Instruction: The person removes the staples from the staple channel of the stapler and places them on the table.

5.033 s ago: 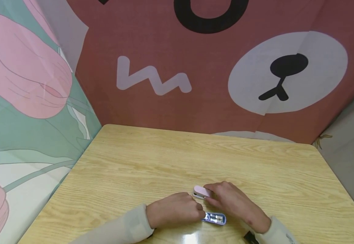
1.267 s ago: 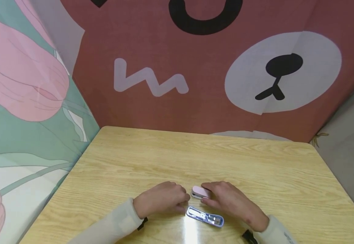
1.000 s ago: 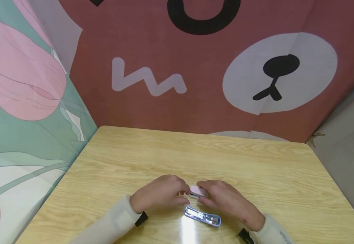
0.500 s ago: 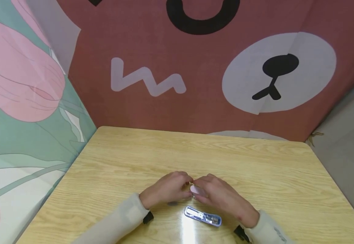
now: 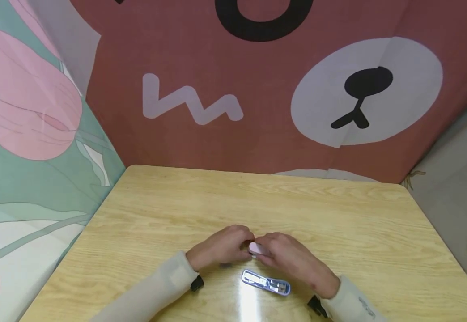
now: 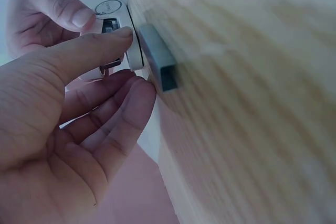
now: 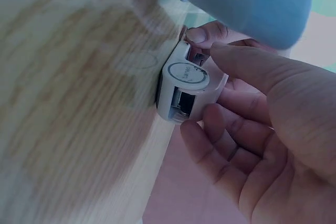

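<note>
A small pink-and-white stapler (image 5: pixel 259 248) is between my two hands near the middle of the table. My right hand (image 5: pixel 294 261) grips its body from the right, thumb on the near side. From the left, my left hand (image 5: pixel 224 245) pinches its front end; in the left wrist view the thumb lies on the white base (image 6: pixel 135 51) beside the slot. The fingers of both hands hide part of it. A short grey strip of staples (image 6: pixel 157 56) lies on the wood just past the left fingertips. Nearer me lies a blue stapler (image 5: pixel 265 282), top up.
The wooden table (image 5: pixel 177 201) reaches back to a red cloth (image 5: pixel 265 134) with a bear face. A flowered cloth (image 5: pixel 28 179) hangs along its left edge. The blue stapler's body (image 7: pixel 252 3) looms close to my right hand in the right wrist view.
My left hand has left the blue stapler and moved up to the pink-and-white one, taking hold of its front end. The blue stapler has shifted left. My right hand has kept hold throughout.
</note>
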`<state>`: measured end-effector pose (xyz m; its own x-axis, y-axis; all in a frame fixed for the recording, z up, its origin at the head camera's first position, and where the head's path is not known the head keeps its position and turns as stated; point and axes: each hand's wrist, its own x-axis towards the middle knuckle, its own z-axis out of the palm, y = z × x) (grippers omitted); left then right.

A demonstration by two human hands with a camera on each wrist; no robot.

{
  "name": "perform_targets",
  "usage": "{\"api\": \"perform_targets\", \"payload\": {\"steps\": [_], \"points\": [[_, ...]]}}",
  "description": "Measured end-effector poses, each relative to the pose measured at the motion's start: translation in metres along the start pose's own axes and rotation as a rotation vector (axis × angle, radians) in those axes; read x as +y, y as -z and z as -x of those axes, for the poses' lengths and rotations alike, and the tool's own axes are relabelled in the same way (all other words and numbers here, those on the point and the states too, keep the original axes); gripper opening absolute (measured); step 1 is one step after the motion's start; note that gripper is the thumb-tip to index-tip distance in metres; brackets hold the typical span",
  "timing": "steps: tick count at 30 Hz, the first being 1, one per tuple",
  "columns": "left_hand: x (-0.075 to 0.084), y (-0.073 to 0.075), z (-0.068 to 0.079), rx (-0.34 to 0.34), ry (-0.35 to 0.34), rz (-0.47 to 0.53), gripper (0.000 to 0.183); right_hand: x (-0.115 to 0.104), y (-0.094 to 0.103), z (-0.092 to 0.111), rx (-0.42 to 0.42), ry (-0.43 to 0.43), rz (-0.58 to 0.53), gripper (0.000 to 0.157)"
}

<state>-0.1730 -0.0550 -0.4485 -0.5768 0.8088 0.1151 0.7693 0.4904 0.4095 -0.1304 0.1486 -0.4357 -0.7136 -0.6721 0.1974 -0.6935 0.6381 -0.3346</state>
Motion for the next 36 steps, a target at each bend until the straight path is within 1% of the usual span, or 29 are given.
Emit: {"api": "perform_targets", "payload": {"steps": [5, 10, 18, 23, 27, 30, 34, 36], "points": [[0.0002, -0.0005, -0.0007, -0.006, -0.007, 0.02, 0.014, 0.0006, 0.0, -0.0019, 0.001, 0.017, 0.006, 0.01], [0.0, -0.0013, -0.0024, -0.003, -0.022, 0.013, 0.016, 0.0014, 0.0009, -0.0026, 0.007, 0.015, 0.012, 0.005], [-0.0004, 0.0007, -0.0053, -0.023, -0.027, 0.031, 0.02, -0.001, 0.0022, -0.0032, 0.003, -0.004, 0.014, 0.007], [0.0002, 0.0019, -0.0053, -0.037, -0.023, 0.044, 0.022, -0.0012, 0.0012, -0.0023, 0.003, 0.009, 0.0, 0.006], [0.001, 0.0022, -0.0051, -0.046, -0.01, 0.053, 0.023, -0.0007, 0.0008, -0.0005, 0.02, 0.039, 0.003, 0.01], [0.0013, 0.0025, -0.0051, -0.051, 0.003, 0.054, 0.022, -0.0002, 0.0005, 0.0, 0.023, 0.056, 0.008, 0.008], [0.0021, 0.0031, -0.0053, -0.062, 0.023, 0.057, 0.022, 0.0004, 0.0002, 0.0009, 0.018, 0.054, 0.001, 0.005], [0.0027, 0.003, -0.0053, -0.067, 0.036, 0.059, 0.023, 0.0003, 0.0001, 0.0025, 0.03, 0.048, -0.008, 0.005]]}}
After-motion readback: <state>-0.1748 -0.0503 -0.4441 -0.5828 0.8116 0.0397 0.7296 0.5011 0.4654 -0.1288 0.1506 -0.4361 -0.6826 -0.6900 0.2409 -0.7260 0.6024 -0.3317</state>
